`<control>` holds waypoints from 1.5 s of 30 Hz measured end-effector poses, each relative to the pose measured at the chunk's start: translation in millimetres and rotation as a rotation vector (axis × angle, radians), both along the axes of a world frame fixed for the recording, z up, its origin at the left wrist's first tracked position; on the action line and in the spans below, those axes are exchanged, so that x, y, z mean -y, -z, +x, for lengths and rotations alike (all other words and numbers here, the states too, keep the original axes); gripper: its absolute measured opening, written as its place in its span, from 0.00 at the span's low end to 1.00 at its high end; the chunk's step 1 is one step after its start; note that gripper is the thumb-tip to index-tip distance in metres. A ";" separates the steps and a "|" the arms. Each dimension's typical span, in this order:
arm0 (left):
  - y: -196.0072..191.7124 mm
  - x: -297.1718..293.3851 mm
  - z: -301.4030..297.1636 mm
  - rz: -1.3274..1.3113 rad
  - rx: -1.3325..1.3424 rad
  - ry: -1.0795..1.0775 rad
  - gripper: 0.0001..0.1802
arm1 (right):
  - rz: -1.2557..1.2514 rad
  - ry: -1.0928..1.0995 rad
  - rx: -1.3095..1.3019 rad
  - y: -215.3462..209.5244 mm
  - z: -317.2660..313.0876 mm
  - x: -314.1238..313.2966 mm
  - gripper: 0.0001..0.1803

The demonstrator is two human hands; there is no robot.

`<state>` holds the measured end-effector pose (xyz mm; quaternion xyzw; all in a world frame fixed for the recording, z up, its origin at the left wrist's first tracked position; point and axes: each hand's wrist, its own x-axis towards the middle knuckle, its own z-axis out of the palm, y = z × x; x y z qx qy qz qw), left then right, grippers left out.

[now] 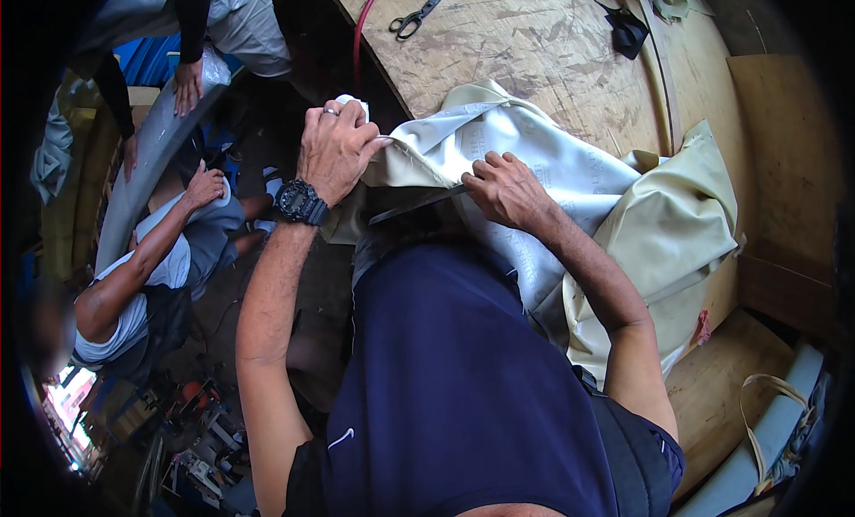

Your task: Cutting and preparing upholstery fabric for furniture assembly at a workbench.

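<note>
- The cloth [552, 147] runs lengthwise left to right, its narrow end drawn left, its wide folds bunched on the table [534, 54], part hanging past the near edge.
- The blade [414, 207] points left, slightly toward the person.
- Scissors [411, 22] lie by the table's left edge; beyond the folds, a strip [660, 67] and a black scrap [628, 33].
- Left hand [334, 152] pinches the cloth's left end; right hand [509, 192], fist closed, grips the blade below the cloth's edge.
</note>
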<state>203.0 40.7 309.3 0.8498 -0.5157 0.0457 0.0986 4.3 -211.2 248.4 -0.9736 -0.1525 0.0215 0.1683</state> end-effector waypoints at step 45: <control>79.8 -12.4 -54.3 -0.110 -0.553 -0.012 0.09 | 0.750 0.520 -0.036 0.5 -30.7 56.6 0.17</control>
